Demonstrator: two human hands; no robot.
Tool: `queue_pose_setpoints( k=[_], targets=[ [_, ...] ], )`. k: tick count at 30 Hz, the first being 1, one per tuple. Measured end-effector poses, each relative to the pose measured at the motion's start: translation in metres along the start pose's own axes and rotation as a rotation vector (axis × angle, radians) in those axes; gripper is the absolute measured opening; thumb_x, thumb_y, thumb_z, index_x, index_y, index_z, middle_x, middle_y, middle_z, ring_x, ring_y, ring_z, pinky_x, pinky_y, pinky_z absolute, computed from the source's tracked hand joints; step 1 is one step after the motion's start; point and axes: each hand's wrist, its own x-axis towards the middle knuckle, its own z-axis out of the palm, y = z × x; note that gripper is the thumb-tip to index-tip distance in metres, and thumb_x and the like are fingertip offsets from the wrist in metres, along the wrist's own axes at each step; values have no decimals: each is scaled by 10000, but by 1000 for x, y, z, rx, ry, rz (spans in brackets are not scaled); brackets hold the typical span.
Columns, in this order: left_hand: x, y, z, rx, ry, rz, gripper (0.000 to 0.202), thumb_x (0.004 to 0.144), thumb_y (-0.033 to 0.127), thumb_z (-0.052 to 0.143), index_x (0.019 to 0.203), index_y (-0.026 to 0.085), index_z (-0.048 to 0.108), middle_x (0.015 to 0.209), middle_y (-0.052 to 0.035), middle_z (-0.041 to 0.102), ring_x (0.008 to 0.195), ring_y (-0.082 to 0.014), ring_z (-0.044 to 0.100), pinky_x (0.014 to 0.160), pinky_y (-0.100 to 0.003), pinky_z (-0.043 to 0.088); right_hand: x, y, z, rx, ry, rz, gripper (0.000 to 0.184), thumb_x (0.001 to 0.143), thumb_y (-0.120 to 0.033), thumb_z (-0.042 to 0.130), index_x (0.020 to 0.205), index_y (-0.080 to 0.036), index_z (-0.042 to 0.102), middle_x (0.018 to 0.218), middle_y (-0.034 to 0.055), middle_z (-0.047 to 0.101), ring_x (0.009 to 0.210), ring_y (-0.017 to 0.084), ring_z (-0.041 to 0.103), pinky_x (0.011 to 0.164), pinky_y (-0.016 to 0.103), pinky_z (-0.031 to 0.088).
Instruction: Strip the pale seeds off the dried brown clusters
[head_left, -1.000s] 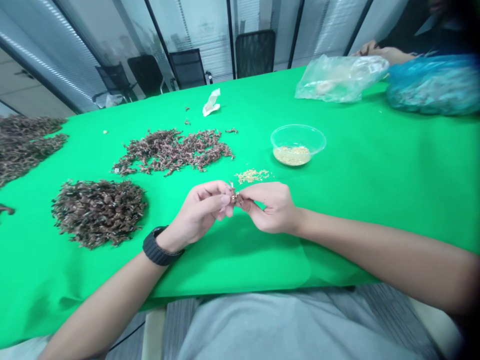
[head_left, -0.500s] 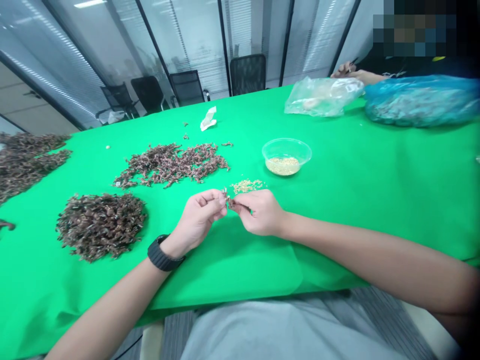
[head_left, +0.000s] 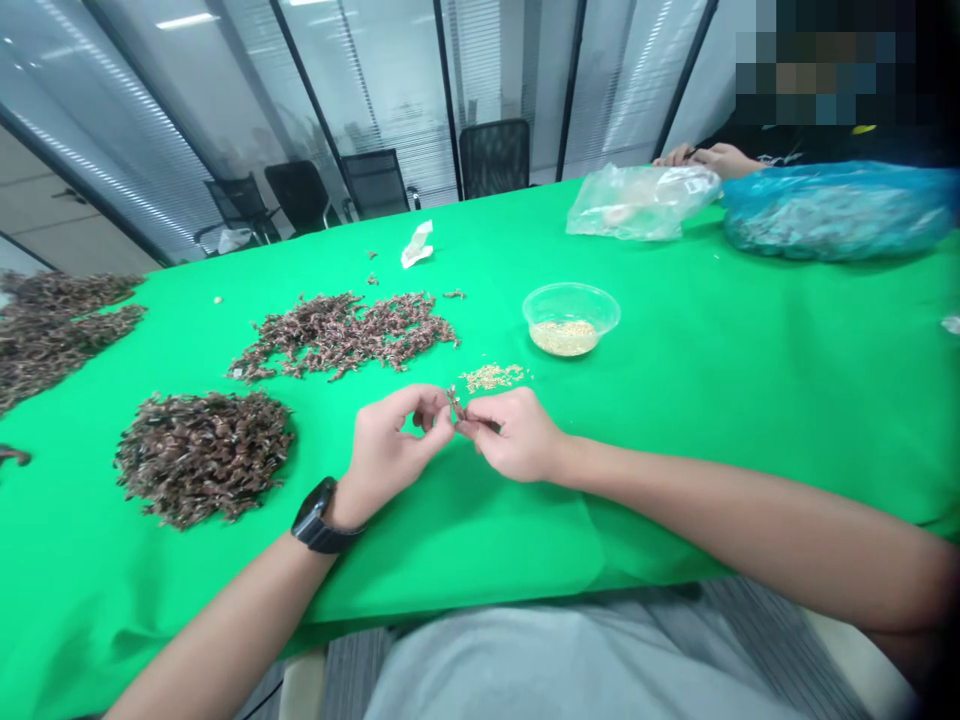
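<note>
My right hand (head_left: 521,432) is closed, with a small brown piece (head_left: 458,406) pinched between thumb and forefinger. My left hand (head_left: 397,440), wearing a black watch, curls its thumb and fingers at the other end of that piece in a loose pinch. What exactly the piece is, I cannot make out. Just beyond the fingertips a small heap of golden bits (head_left: 493,377) lies on the green cloth (head_left: 675,400). Behind it stands a clear plastic bowl (head_left: 571,300) with more golden bits inside. A spread of similar brown pieces (head_left: 345,335) lies past my left hand.
To the left sit a rounded pile of brown pieces (head_left: 204,458) and further piles (head_left: 60,330). A crumpled white paper (head_left: 418,245) lies at the back. At the far right are a clear bag (head_left: 641,203), a blue bag (head_left: 840,210) and another person's hands (head_left: 709,160).
My left hand has rolled at the wrist and loosened its pinch, opening a gap between thumb and fingers. My right hand keeps hold of the brown piece. The view has shifted slightly.
</note>
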Motion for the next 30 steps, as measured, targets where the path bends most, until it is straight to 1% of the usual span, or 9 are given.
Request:
queue_pose_setpoints(
  k=[5, 8, 9, 11, 13, 15, 19, 22, 30],
  targets=[
    [4, -16, -9, 298, -70, 376, 83, 894, 148, 629, 957, 187, 665, 773, -32, 677, 696, -145, 565, 699, -269, 450, 3, -2, -2, 153, -134, 178, 334, 878, -239, 573, 553, -167, 545, 500, -5, 591, 456, 87, 470, 499, 225, 310],
    [4, -21, -10, 337, -153, 415, 121, 900, 174, 630, 1002, 191, 693, 805, -63, 699, 739, -178, 574, 753, -308, 447, 4, -1, 0, 349, -226, 344, 319, 873, -279, 569, 574, -169, 559, 481, -7, 591, 405, 92, 484, 457, 216, 338],
    [4, -20, -9, 311, -151, 368, 114, 904, 186, 629, 993, 194, 699, 810, -64, 700, 739, -178, 575, 757, -308, 445, 4, 0, 0, 403, -249, 392, 308, 876, -295, 565, 595, -170, 567, 483, -10, 593, 389, 94, 484, 442, 216, 339],
    [5, -16, -6, 187, -107, 189, 83, 911, 212, 627, 948, 193, 699, 806, -55, 692, 715, -163, 572, 735, -291, 442, 6, 2, 0, 432, -246, 415, 293, 883, -303, 557, 623, -170, 574, 501, -10, 603, 388, 96, 492, 440, 216, 340],
    [6, -12, -1, -41, -73, -56, 85, 913, 254, 636, 903, 183, 684, 782, -41, 678, 688, -145, 572, 702, -268, 441, 8, 7, -1, 325, -174, 328, 303, 884, -281, 564, 603, -168, 564, 516, -7, 602, 427, 93, 495, 476, 219, 335],
    [8, -9, 4, -328, -102, -296, 138, 898, 302, 666, 859, 169, 671, 745, -31, 665, 656, -130, 560, 669, -249, 439, 10, 12, -2, 135, -91, 185, 329, 877, -244, 579, 561, -166, 535, 515, -6, 580, 469, 90, 468, 513, 229, 306],
    [9, -8, 10, -821, -177, -653, 207, 841, 326, 735, 784, 141, 663, 703, -11, 619, 605, -90, 498, 598, -206, 404, 11, 22, -4, -155, -55, 1, 300, 889, -195, 563, 592, -163, 542, 566, 12, 585, 534, 110, 458, 562, 262, 271],
    [9, -6, 10, -1002, -185, -778, 190, 830, 298, 746, 788, 129, 668, 701, 2, 582, 604, -72, 479, 595, -190, 403, 10, 25, -4, -272, -66, -54, 265, 914, -198, 534, 655, -163, 580, 638, 41, 639, 586, 136, 521, 592, 273, 295],
    [10, -6, 9, -1128, -218, -848, 156, 819, 250, 743, 796, 116, 667, 671, 22, 515, 573, -56, 414, 584, -189, 398, 8, 20, -5, -403, -111, -73, 236, 929, -194, 511, 719, -162, 612, 688, 67, 680, 646, 170, 599, 616, 273, 340]
  ],
)
